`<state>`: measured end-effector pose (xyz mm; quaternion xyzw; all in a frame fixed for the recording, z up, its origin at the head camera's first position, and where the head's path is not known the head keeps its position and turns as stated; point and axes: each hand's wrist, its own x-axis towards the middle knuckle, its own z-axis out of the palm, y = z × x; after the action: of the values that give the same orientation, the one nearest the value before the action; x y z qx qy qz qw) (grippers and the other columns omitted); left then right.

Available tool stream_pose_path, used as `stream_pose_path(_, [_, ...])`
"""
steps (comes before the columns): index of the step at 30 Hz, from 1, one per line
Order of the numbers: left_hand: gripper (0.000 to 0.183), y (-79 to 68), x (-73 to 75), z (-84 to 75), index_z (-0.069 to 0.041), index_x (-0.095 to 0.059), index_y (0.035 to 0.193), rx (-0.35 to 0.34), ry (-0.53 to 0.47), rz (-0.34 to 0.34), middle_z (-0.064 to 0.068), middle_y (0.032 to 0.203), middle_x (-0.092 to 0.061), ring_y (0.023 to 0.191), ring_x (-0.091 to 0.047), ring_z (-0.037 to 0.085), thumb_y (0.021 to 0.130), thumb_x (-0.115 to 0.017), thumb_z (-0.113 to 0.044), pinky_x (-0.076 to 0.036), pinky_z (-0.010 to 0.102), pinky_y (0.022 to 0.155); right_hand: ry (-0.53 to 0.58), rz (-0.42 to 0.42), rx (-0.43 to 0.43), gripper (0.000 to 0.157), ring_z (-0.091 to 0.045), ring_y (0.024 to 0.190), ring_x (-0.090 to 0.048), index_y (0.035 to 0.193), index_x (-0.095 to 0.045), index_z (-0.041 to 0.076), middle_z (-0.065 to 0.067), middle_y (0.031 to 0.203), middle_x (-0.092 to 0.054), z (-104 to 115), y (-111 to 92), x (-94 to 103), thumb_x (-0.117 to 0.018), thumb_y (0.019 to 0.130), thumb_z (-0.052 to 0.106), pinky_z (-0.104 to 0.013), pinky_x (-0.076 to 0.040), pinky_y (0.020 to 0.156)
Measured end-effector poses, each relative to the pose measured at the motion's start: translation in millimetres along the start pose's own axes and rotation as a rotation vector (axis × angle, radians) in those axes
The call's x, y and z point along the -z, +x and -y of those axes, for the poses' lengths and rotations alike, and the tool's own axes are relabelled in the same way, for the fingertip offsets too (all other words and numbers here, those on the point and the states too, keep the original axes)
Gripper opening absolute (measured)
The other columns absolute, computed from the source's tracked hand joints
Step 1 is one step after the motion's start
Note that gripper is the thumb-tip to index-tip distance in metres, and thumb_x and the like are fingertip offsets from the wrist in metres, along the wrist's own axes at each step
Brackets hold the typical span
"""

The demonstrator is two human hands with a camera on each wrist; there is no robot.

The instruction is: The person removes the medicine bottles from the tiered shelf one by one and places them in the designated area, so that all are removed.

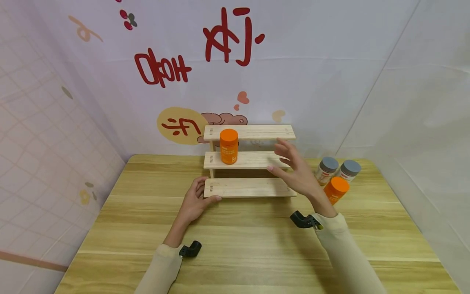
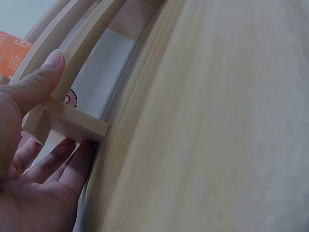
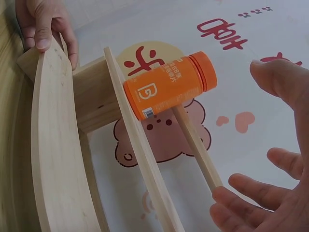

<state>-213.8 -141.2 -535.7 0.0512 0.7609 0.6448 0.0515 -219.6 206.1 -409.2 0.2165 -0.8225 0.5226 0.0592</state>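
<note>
A three-tier wooden shelf [image 1: 253, 188] stands against the back wall. At its left end my left hand [image 1: 193, 200] holds the lowest tier, thumb over the front edge and fingers against the side, as the left wrist view also shows. An orange pill bottle [image 1: 229, 147] stands upright on the left part of the middle tier; its label faces the camera in the right wrist view. My right hand [image 1: 295, 171] hovers before the shelf's right end, fingers spread and holding nothing. Thumb and fingers are well apart in the right wrist view, away from the bottle.
Right of the shelf, a second orange bottle [image 1: 336, 190] stands on the wooden table [image 1: 235, 245] with two grey-capped bottles [image 1: 326, 170] behind it. A printed white cloth [image 1: 312, 81] hangs at the back, and another lines the left side.
</note>
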Motion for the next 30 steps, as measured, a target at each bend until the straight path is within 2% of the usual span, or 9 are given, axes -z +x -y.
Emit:
stream_pose_path(6, [0.089,-0.1,0.1,-1.8,-0.009,-0.036,0.152,0.003,0.008,0.001,0.013,0.149,-0.049,0.143,-0.048,0.030,0.081,-0.089,-0.019,-0.033,0.049,0.125,0.003,0.015,-0.022,0.082,-0.034,0.149,-0.041,0.162,-0.027,0.021,-0.010,0.159,-0.044,4,9,-8.8,-0.075,0.096,0.021,-0.057,-0.036,0.121])
stream_pose_path(13, [0.087,-1.7,-0.3,-3.5,-0.011,-0.037,0.151,0.012,0.009,0.002,0.013,0.149,-0.049,0.143,-0.048,0.030,0.081,-0.089,-0.018,-0.032,0.048,0.126,0.052,0.059,-0.099,0.081,-0.034,0.149,-0.039,0.162,-0.025,0.028,-0.011,0.161,-0.041,4,17,-16.9,-0.073,0.097,0.029,-0.057,-0.035,0.122])
stream_pose_path(22, [0.087,-1.2,0.9,-2.9,-0.010,-0.037,0.151,0.000,0.004,0.003,0.013,0.148,-0.050,0.142,-0.049,0.031,0.081,-0.089,-0.016,-0.033,0.048,0.125,0.102,0.055,-0.054,0.078,-0.032,0.148,-0.041,0.161,-0.029,0.024,-0.008,0.158,-0.045,3,30,-27.9,-0.073,0.097,0.022,-0.054,-0.034,0.123])
stream_pose_path(30, [0.087,-2.3,-0.2,-5.5,-0.010,-0.037,0.150,0.002,0.007,0.000,0.013,0.148,-0.050,0.142,-0.049,0.031,0.081,-0.089,-0.016,-0.033,0.047,0.125,0.113,0.055,-0.072,0.079,-0.037,0.145,-0.044,0.161,-0.031,0.024,-0.006,0.157,-0.047,5,43,-38.3,-0.075,0.095,0.029,-0.056,-0.035,0.122])
